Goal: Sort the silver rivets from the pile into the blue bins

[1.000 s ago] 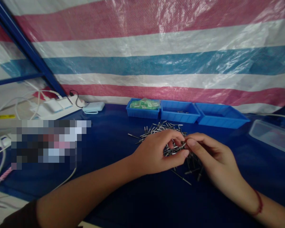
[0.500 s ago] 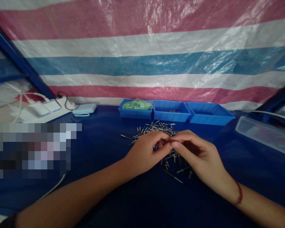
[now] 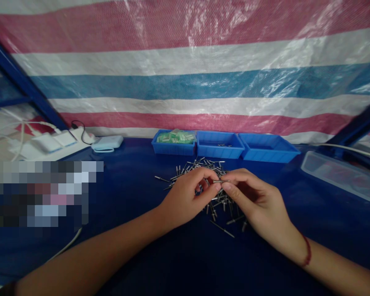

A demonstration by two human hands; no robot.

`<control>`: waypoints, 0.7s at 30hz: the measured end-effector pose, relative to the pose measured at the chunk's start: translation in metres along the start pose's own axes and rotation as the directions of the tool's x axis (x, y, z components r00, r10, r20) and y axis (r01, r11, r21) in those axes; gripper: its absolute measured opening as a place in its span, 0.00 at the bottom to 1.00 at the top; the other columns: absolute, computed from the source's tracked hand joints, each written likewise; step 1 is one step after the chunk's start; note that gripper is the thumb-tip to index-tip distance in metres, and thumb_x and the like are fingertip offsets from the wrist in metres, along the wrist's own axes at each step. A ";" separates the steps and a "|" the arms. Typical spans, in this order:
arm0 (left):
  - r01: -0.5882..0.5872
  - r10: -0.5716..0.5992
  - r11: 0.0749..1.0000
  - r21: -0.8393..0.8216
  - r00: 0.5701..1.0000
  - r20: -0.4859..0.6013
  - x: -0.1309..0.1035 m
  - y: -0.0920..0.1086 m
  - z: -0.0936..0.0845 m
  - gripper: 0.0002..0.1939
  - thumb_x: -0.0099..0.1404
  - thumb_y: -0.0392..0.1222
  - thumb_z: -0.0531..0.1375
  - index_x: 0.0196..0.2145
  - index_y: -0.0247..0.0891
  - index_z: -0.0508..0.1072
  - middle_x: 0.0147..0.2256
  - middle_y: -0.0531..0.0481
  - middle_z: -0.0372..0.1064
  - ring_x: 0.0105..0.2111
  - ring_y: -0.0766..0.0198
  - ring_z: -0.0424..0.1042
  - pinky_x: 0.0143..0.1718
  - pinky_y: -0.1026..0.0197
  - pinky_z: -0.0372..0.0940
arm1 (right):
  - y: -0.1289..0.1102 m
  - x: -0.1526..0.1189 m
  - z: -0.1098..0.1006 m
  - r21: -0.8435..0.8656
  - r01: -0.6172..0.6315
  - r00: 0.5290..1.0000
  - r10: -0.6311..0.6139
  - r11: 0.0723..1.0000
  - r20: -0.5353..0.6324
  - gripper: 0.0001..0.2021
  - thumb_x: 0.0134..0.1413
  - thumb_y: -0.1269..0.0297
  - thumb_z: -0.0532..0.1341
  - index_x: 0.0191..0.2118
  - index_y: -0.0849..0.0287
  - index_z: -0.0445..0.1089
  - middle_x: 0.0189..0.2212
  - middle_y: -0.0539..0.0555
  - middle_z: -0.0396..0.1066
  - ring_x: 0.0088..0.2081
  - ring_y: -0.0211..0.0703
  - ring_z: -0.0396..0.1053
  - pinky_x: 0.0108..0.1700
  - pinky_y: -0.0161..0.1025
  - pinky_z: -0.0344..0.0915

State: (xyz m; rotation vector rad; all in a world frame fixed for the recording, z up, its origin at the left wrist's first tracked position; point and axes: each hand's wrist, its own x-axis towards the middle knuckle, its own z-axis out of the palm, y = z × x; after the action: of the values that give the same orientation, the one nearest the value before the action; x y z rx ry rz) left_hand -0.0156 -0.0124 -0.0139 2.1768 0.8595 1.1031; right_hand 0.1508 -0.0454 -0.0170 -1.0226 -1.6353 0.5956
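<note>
Between the fingertips of both hands lies a thin metal pop rivet [image 3: 222,181], held roughly level. My left hand [image 3: 193,193] pinches its left end with thumb and forefinger. From the other side, my right hand [image 3: 253,195], with a dark red cord at the wrist, pinches the right end. Under and behind the hands spreads a pile of pop rivets [image 3: 214,211], partly hidden by the fingers. One loose rivet [image 3: 222,228] lies on the near side of the pile, another [image 3: 162,179] at its left.
Behind the pile stand three blue bins: the left bin [image 3: 174,149] holds green-and-clear packets, the middle bin [image 3: 220,152] a few rivets, and a right bin [image 3: 269,155]. A clear plastic lid [image 3: 339,176] lies right. Left are a power strip [image 3: 60,150] and light-blue case [image 3: 107,143].
The fingertips have parted slightly, so the rivet between them now shows. Both hands still pinch in nearly the same place, and the whole view has shifted a little.
</note>
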 end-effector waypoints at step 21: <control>-0.062 0.071 0.993 0.099 0.993 -0.091 0.000 -0.008 -0.004 0.07 0.63 0.37 0.56 0.40 0.38 0.65 0.32 0.53 0.69 0.27 0.70 0.67 0.30 0.65 0.63 | 0.008 0.049 -0.019 -0.600 0.183 0.955 -0.286 0.779 -0.081 0.09 0.59 0.64 0.55 0.36 0.59 0.71 0.33 0.56 0.73 0.35 0.45 0.70 0.38 0.41 0.65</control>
State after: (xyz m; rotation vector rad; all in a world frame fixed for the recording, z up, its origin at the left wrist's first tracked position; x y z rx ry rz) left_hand -0.0212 -0.0068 -0.0172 2.2618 0.9032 1.2290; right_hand 0.1685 -0.0017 0.0078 -1.2382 -1.7992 -0.1948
